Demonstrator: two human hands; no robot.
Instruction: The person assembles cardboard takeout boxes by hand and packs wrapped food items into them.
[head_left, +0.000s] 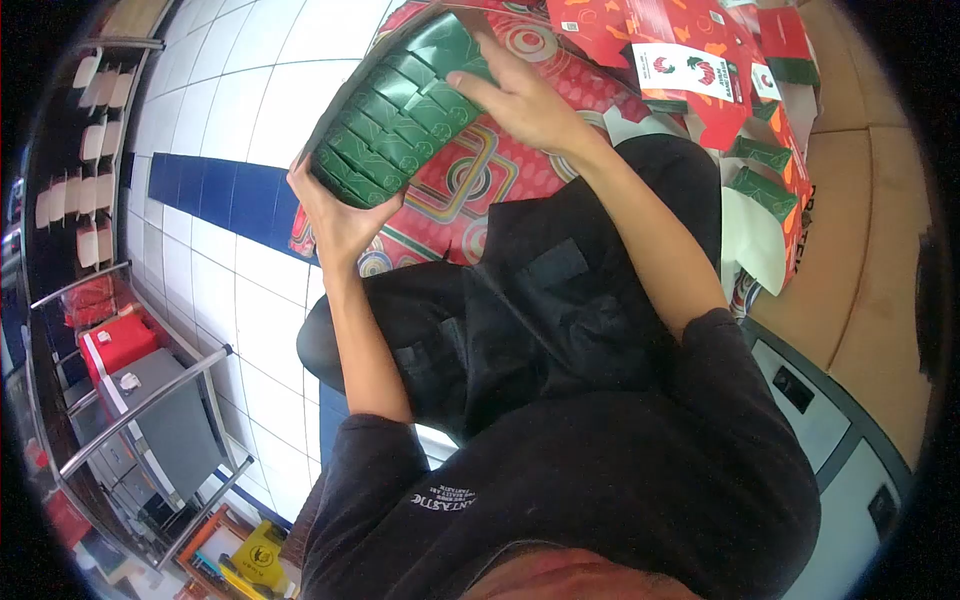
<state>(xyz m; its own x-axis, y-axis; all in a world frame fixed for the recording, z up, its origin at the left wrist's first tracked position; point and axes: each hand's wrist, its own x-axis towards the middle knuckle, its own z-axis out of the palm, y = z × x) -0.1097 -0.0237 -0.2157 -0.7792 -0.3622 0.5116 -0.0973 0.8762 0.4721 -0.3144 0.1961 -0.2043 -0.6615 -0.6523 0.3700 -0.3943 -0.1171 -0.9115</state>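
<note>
A stack of green printed cardboard cartons (405,115), with overlapping flaps in rows, is held up at the top middle. My left hand (345,215) grips its lower left end, the thumb along the near edge. At the upper right end, my right hand (520,95) closes on the stack, with thumb and forefinger spread over the green face. Beneath the stack lies a red patterned mat (465,185), beyond my crossed legs in black trousers (560,290). The far side of the stack and some of my fingertips are hidden.
Red and green printed cartons (700,75) lie piled at the upper right, beside large brown cardboard (860,200). A grey cabinet (810,390) stands at the lower right. Left are white floor tiles (215,110), a blue strip (225,195) and a metal-framed trolley (170,430).
</note>
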